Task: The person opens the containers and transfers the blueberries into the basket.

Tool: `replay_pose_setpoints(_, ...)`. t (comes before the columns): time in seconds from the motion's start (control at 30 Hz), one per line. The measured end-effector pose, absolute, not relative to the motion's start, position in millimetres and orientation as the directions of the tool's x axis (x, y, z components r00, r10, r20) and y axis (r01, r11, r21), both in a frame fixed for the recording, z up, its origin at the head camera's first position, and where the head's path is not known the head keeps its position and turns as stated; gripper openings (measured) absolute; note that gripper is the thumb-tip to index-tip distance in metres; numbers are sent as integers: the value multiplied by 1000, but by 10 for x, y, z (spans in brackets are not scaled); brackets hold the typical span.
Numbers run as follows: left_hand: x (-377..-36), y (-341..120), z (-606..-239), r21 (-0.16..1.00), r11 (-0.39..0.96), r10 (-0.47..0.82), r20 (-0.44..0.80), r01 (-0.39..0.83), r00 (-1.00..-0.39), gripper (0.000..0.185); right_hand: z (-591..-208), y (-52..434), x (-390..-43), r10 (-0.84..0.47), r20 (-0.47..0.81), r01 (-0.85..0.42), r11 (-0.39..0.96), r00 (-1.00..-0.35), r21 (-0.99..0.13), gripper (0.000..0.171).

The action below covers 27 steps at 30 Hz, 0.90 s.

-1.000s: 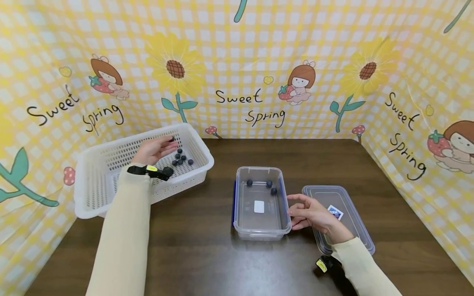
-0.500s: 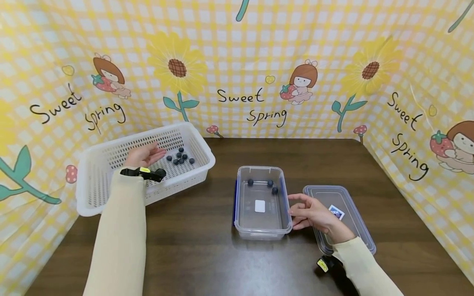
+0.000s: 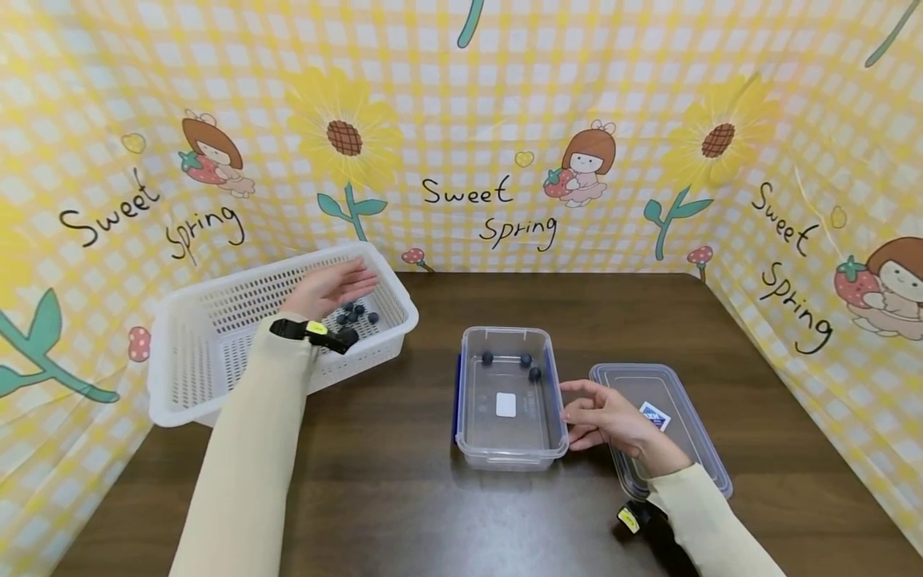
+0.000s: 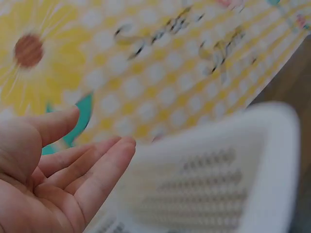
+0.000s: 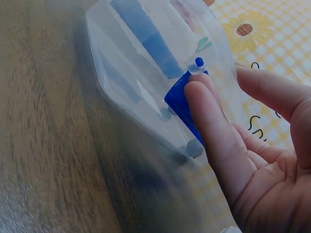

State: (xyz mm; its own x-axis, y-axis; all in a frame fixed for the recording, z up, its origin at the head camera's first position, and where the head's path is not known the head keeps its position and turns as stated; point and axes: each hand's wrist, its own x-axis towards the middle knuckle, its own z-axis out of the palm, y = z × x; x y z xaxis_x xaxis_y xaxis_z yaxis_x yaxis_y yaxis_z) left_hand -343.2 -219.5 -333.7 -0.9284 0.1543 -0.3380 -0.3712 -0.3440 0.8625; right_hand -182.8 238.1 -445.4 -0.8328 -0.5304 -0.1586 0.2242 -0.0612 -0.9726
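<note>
My left hand hovers over the right part of a white perforated basket, fingers extended. In the left wrist view the hand shows its palm with nothing in it. Several dark blueberries lie on the basket floor just below, some partly hidden by the hand and wrist strap. My right hand touches the right side of a clear plastic food container, which holds 3 blueberries. Up close, one finger rests along the container's blue clip, another near its rim.
A clear lid with a blue and white sticker lies right of the container, partly under the right hand. A yellow checked cloth hangs around the back and sides of the dark wooden table.
My left hand drew back leftward within the basket, then moved right over the blueberries. One blueberry near its fingertips at first lay lower on the basket floor afterwards. The right hand stays put.
</note>
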Motion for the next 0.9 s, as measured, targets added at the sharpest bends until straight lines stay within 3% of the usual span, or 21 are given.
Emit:
replay_pose_setpoints(0.2,-3418,-1640,-3314,925,-145,221,-316,-352,-922,40,-4466,2384,-1822,-523,-163,229,-62,-837,-972,53)
replay_pose_setpoints(0.57,-3214,-865,-3474,933,28,391,-340,-358,-855,36,-4448,2381,-1809,-522,-167,235,-67,-836,-970,53)
replay_pose_setpoints(0.9,-3101,-520,-3670,920,177,444,-391,-349,-806,39,-4456,2380,-1816,-526,-168,234,-61,-833,-970,56)
